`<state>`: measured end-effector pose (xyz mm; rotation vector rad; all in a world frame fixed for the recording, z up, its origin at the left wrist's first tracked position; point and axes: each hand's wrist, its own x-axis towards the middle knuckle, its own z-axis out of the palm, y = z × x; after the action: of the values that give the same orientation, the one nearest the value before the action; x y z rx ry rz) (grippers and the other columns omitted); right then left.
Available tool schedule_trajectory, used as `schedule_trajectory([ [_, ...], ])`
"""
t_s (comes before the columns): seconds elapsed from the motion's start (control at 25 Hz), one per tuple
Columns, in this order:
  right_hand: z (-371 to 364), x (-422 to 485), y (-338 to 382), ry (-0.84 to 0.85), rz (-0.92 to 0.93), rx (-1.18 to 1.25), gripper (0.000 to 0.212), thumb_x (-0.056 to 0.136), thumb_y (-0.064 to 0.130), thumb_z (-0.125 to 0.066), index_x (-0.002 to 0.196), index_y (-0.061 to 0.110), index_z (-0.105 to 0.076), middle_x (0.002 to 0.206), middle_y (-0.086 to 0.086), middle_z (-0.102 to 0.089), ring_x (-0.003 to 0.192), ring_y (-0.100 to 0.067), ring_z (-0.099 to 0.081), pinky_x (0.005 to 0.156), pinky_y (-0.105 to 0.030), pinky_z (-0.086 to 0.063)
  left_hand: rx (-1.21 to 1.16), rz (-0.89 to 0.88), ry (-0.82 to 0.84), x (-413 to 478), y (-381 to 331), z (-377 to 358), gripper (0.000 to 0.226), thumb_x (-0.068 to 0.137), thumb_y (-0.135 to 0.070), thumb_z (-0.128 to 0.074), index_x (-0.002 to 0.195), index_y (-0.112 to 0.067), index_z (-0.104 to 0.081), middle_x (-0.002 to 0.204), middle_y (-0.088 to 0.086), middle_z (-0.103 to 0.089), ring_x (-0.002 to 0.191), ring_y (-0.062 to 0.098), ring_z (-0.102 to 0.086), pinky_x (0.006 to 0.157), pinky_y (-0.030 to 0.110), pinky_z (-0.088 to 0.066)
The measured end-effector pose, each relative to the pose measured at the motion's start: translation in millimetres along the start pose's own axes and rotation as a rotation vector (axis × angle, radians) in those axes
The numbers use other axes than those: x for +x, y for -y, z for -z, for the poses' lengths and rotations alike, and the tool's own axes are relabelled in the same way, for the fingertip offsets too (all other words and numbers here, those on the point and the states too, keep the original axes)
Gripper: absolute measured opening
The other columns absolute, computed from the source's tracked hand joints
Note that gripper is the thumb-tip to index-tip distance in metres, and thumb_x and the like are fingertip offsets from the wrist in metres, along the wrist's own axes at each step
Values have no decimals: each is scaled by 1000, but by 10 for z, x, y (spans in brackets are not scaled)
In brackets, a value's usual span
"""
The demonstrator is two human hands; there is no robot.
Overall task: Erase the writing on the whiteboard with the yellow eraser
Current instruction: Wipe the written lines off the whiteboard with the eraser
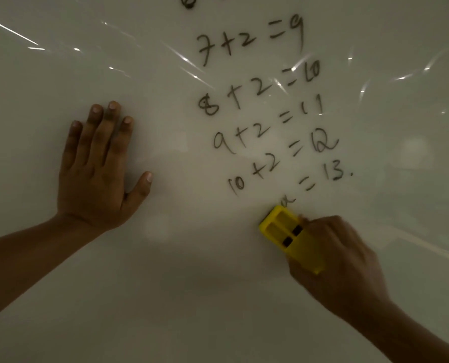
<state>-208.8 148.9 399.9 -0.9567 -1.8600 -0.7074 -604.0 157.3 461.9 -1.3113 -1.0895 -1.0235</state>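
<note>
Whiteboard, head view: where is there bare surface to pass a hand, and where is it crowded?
Bare whiteboard: the wide stretch below and between the left hand and the right hand holding the yellow eraser, plus the upper left. Crowded: the column of sums above the eraser.

— What does the room look like?
— Hardly any of it shows; one pale glossy surface fills the view.
— And the light?
— Dim overall. Thin bright streaks of glare (184, 58) scatter across the upper part, the lower part in shadow.
</note>
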Motion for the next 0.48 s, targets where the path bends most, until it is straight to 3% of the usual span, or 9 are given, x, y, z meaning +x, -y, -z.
schedule_trajectory([
  [0.08,80,153,-139,-106,-207,47,63,64,39,-76,121,19,-58,107,2,-54,83,-31,-63,65,-34,-50,-9,-4,-12,-10,-5,-6,78,97,-51,-40,160,-6,-28,167,20,-28,157,36,-22,128,54,-18],
  [0.16,101,251,-107,-159,-278,115,67,65,40,-76,125,21,-55,111,5,-52,86,-28,-63,69,-35,-51,-12,-12,-25,-8,-13,-4,79,96,-51,-42,160,-6,-28,167,19,-28,158,35,-21,128,53,-18],
  [0.36,59,24,-62,-19,-53,73,57,67,46,-72,118,28,-54,109,8,-55,88,-26,-62,70,-33,-52,-47,-7,-22,-9,6,-31,84,92,-53,-44,160,-7,-28,168,17,-27,158,33,-20,128,56,-18],
  [0.48,249,264,-424,-202,-368,128,64,64,44,-73,123,25,-56,113,8,-54,88,-26,-63,72,-32,-51,-75,-21,-41,-33,58,-110,85,90,-52,-46,161,-8,-26,169,16,-25,158,35,-19,122,65,-24],
])
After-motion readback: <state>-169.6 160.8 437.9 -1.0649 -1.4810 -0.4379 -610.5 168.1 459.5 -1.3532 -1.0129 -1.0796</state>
